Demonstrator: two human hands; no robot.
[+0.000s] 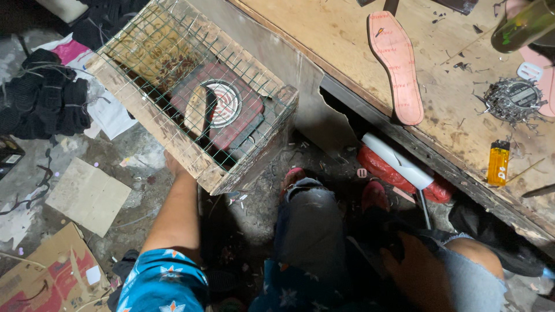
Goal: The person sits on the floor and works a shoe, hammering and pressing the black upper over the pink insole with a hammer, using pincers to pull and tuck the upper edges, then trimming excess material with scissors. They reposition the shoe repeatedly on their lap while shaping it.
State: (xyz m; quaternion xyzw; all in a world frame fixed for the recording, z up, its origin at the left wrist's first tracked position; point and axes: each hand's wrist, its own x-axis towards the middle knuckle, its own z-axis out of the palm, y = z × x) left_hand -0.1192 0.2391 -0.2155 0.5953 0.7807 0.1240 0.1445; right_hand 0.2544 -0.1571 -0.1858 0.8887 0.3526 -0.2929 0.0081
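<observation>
A wooden crate (147,124) topped with green wire mesh stands on the floor in front of me, with a red electric hot plate (222,107) inside it. My left arm reaches to the crate's near side. Only the wrist end of my left hand (172,163) shows, pressed against the wood, and its fingers are hidden behind the crate. My right hand (413,268) rests low on my lap by my knee, against something dark. Its fingers are too dim to make out.
A worn wooden workbench (347,34) runs along the right, carrying a pink shoe insole (396,63), a yellow lighter (498,163), a round tin of small metal tacks (514,99) and a green bottle (523,26). Under it lie a white roll (399,162) and a red bag. Cardboard pieces (87,196) and black cloth (43,98) litter the floor on the left.
</observation>
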